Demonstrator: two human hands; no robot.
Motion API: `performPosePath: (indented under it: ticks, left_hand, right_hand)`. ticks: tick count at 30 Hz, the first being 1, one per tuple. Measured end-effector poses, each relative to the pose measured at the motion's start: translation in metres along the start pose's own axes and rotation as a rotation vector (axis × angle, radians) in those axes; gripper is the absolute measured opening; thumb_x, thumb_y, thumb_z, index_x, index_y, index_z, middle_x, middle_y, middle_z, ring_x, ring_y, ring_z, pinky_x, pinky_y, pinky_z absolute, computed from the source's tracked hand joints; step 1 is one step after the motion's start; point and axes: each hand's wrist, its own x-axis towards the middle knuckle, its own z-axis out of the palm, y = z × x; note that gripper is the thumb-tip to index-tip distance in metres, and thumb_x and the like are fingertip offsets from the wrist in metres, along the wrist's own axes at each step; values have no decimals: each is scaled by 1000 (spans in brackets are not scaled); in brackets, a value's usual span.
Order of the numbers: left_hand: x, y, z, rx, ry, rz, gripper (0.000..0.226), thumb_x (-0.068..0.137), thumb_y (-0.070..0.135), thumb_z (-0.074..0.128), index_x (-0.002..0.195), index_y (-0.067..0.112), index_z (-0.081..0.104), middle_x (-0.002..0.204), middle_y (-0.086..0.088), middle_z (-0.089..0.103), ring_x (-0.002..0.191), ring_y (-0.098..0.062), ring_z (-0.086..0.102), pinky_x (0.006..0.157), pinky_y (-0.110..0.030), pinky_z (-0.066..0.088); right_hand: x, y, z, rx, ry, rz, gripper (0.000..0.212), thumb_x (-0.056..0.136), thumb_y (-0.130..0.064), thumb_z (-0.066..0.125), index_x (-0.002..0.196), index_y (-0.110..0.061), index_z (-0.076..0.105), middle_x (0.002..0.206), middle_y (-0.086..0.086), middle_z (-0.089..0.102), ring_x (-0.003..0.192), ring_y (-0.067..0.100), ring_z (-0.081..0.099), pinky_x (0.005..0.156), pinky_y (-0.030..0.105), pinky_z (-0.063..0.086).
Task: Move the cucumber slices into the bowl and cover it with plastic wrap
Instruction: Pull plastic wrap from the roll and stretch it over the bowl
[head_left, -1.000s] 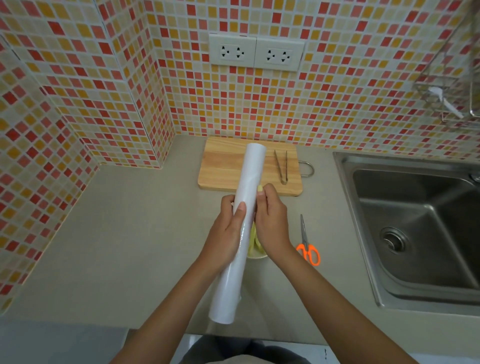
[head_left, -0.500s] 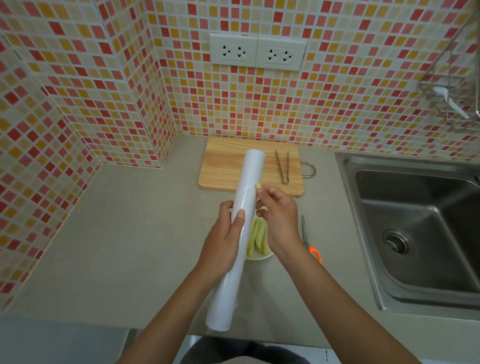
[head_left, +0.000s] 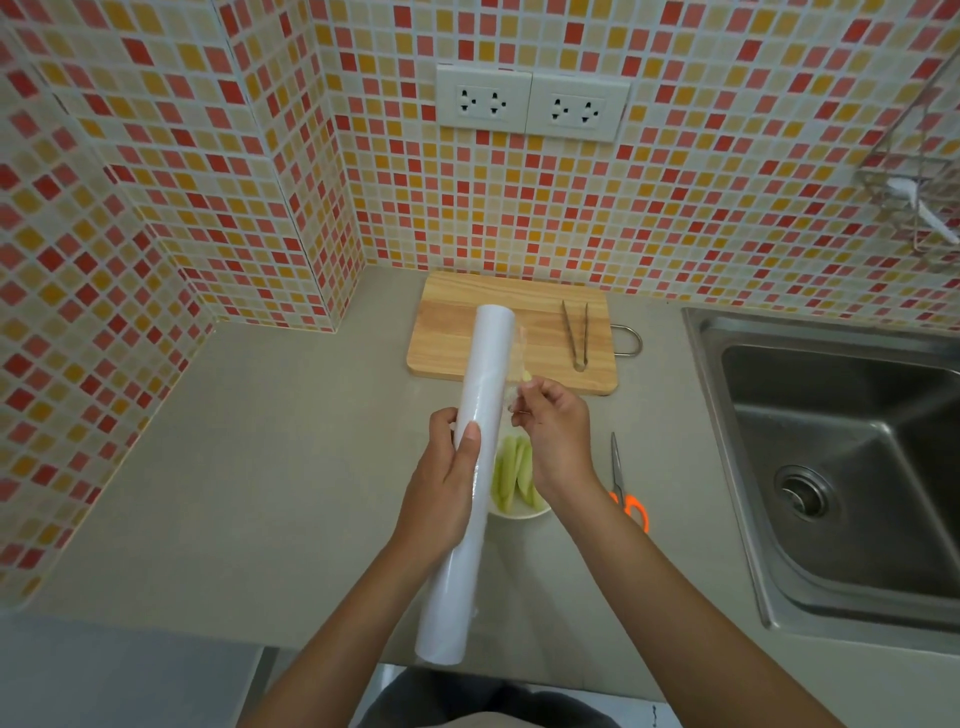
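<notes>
the left hand is gripping the plastic wrap roll around its middle, fingers curled on the tube, holding it above the counter. the right hand is pinching the loose film edge between thumb and fingertips, just beside the roll. the cucumber slices are lying in the bowl directly below the hands. for a clean sheet, the film is probably best drawn sideways with even tension, the roll held steady, until it spans the rim.
</notes>
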Motion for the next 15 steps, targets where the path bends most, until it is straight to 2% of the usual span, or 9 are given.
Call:
performPosePath:
  ticks: [2,3,5,7,10,12,15]
  left_hand:
    - [0,0,0,2,1,3,29,92,59,27,110,38,38,92,15,60,79,3,58,68,-25,44]
    - [-1,-1,0,4,0,5,28,94,57,28,111,37,38,95,15,60,82,2,59,69,-25,45]
    - [-2,-1,0,28,-1,17,28,96,55,28,114,37,38,101,17,60,88,0,61,73,-25,47]
    - [-3,-1,0,34,6,24,30,95,56,28,115,36,38,104,16,61,90,-3,62,75,-28,50]
    - [-3,-2,-1,21,31,27,32,94,58,27,111,34,40,97,12,60,82,-3,60,69,-27,48]
    - [0,-2,-1,-23,36,17,30,97,54,29,108,30,43,92,12,60,77,-1,58,68,-26,45]
    - [6,0,-1,-83,44,-4,28,101,47,31,108,24,45,90,10,61,79,-4,59,71,-27,46]
  right_hand:
    - [0,1,1,39,20,30,16,95,-6,46,81,-11,51,61,4,55,53,16,50,50,23,42]
    - [-1,2,3,22,15,49,13,97,-14,46,84,-13,50,61,2,56,51,15,53,46,23,43]
    - [-2,2,6,-131,-16,41,19,97,-29,46,85,-16,51,60,-3,58,47,9,55,43,24,44]
    - [-3,1,8,-301,-43,-70,24,97,-24,45,76,-14,50,61,1,56,48,12,54,42,24,43]
    - [1,-2,9,-423,-36,-201,23,97,-9,40,74,-11,42,61,17,50,45,23,47,38,23,37]
    - [4,-3,9,-421,-40,-181,20,98,-12,38,79,-10,42,61,19,49,43,25,45,35,21,35]
    - [-1,2,11,-428,-110,-139,24,98,-28,40,84,-9,46,63,16,54,46,22,50,36,23,37]
